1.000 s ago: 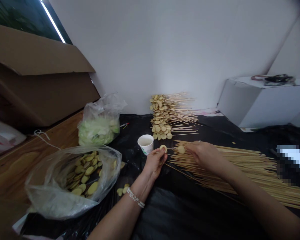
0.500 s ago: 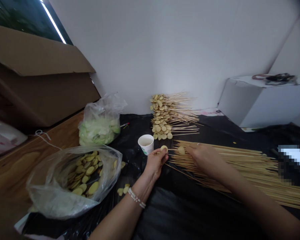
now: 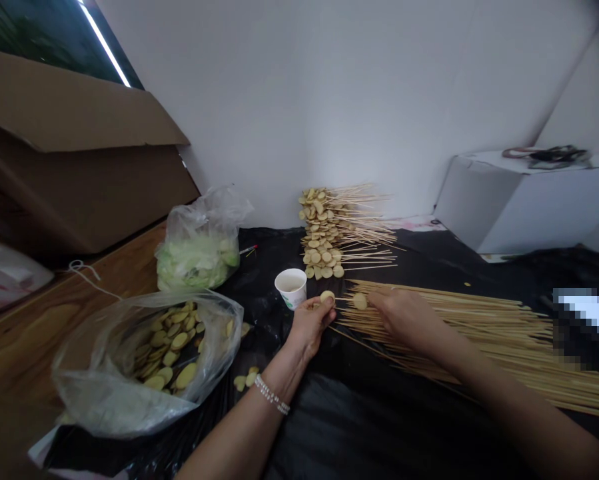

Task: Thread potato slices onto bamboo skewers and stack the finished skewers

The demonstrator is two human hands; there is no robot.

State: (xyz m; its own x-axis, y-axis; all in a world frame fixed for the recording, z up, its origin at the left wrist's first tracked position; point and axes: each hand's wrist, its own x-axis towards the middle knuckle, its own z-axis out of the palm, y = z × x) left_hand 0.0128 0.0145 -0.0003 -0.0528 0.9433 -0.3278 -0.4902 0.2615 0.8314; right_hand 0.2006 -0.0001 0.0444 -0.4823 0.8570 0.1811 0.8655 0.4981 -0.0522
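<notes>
My left hand (image 3: 308,325) pinches a round, pale yellow potato slice (image 3: 327,297) between thumb and fingers, close to the tip of a thin bamboo skewer. My right hand (image 3: 404,315) grips that skewer, which carries a second slice (image 3: 360,301) just ahead of my fingertips. Beneath and beyond my right hand lies a wide spread of loose bamboo skewers (image 3: 479,333). A stack of skewers loaded with slices (image 3: 324,233) stands further ahead, out of reach of my fingers. A pearl-like bracelet (image 3: 272,394) circles my left wrist.
A paper cup (image 3: 290,288) stands just beyond my left hand on a black plastic sheet (image 3: 379,427). Left of it are a clear bag of slices (image 3: 144,363), a bag of pale green pieces (image 3: 196,260), and a few loose slices (image 3: 246,380). A cardboard box (image 3: 79,153) and white box (image 3: 524,200) sit farther back.
My right hand has slid slightly left along the skewer, and the slice on it has shifted slightly left. My left hand and its slice have barely moved.
</notes>
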